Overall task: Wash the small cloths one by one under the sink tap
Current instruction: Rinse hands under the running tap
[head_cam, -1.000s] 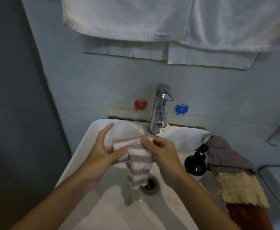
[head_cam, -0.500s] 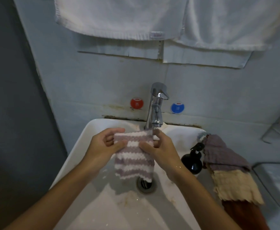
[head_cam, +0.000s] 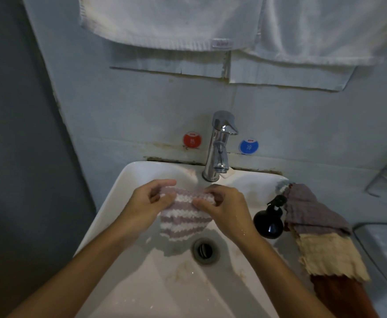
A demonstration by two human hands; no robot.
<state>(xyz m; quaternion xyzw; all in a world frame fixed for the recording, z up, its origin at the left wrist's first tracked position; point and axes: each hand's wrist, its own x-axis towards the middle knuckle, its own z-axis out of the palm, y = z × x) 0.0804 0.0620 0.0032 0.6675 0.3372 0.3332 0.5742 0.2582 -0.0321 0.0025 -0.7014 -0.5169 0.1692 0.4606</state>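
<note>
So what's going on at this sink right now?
A person holds a purple-and-white striped cloth over the white sink, just below the chrome tap. The left hand and right hand each grip its top edge while the rest hangs toward the drain. Whether water is running cannot be told. More cloths lie stacked on the sink's right edge, beside a black pump bottle.

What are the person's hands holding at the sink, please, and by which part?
Both the left hand and right hand grip the striped cloth along its upper edge.
</note>
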